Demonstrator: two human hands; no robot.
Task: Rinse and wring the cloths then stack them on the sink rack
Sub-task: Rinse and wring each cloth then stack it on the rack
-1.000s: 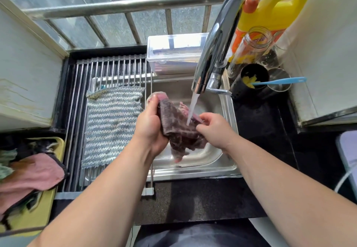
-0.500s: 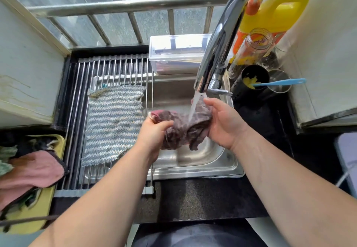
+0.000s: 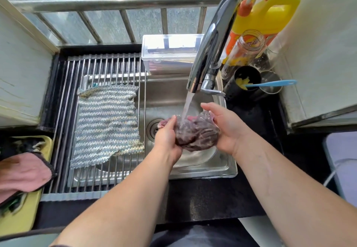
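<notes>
A wet, dark purple-grey cloth is bunched into a ball between my two hands, over the steel sink. Water runs from the chrome faucet straight onto it. My left hand cups the cloth from the left with curled fingers. From the right, my right hand presses it, its fingers curved over the top. A striped blue-grey knitted cloth lies flat on the roll-up sink rack to the left.
A yellow tray at the left edge holds a pink cloth and darker cloths. Behind the sink stands a clear lidded box. At the right are a yellow jug, a glass jar and a black cup with a blue brush.
The hands have gathered the dark cloth from a loose hanging strip into a tight ball and lowered it under the stream. The view has shifted slightly.
</notes>
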